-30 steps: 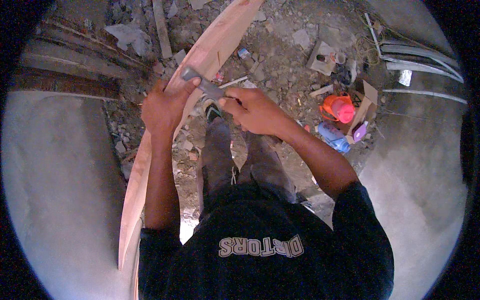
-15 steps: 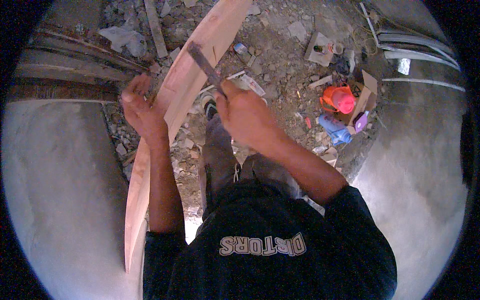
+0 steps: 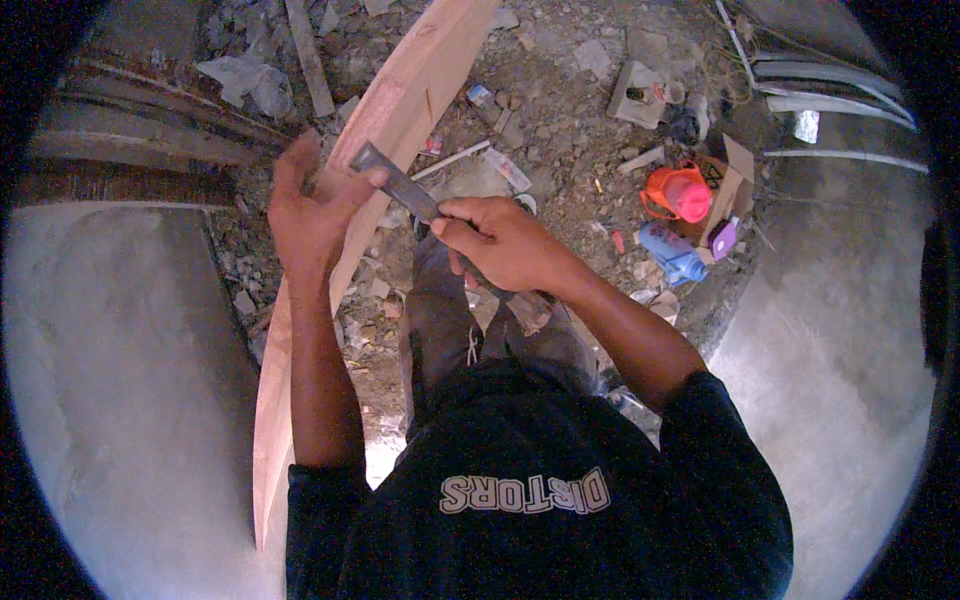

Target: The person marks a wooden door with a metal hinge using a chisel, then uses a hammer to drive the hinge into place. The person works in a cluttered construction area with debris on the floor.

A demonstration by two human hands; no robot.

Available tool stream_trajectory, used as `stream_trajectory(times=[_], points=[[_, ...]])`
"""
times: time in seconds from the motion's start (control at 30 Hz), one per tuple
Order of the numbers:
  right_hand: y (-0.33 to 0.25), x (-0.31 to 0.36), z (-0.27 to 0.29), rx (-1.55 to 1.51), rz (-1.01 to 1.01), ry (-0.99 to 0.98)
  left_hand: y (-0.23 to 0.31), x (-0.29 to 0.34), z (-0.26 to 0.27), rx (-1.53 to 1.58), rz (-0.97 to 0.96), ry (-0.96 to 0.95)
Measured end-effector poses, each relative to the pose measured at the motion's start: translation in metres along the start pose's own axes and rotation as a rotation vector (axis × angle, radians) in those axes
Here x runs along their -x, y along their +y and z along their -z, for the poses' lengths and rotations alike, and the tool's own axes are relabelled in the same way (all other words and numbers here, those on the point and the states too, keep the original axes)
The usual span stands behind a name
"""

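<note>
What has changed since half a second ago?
The tool's far end moved down the picture, and the left hand moved right, its thumb now at the tool. The right hand kept its hold. The plank and blue bottle stayed in place.

Head-worn fisheye, left of pair — faces down, close above black shirt (image 3: 540,435).

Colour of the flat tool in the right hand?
The flat tool is dull dark grey; the head view shows it best.
</note>
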State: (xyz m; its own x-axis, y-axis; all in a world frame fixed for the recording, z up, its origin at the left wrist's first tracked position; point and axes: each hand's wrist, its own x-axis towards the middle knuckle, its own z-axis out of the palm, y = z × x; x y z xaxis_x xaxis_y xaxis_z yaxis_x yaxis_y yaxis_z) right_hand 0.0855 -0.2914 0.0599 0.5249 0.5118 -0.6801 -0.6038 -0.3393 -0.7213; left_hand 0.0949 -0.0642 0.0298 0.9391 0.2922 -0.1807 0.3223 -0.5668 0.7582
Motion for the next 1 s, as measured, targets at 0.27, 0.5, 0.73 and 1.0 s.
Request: stream_trajectory(times=[0.27,0.5,0.73,1.0], points=[[-0.025,-0.011,0.034,0.177,0.020,-0.133,0.008,0.001,0.012,-0.429,0.197,-0.214],[-0.018,-0.022,0.026,0.160,0.060,-0.095,0.009,-0.001,0.008,-0.482,0.184,-0.197],[0.005,-0.019,-0.006,0.145,0.147,0.054,0.014,0.004,0.013,-0.422,0.174,-0.191],[0.024,-0.021,0.012,-0.153,0.116,0.035,0.009,-0.007,0.019,-0.370,0.250,-0.303]])
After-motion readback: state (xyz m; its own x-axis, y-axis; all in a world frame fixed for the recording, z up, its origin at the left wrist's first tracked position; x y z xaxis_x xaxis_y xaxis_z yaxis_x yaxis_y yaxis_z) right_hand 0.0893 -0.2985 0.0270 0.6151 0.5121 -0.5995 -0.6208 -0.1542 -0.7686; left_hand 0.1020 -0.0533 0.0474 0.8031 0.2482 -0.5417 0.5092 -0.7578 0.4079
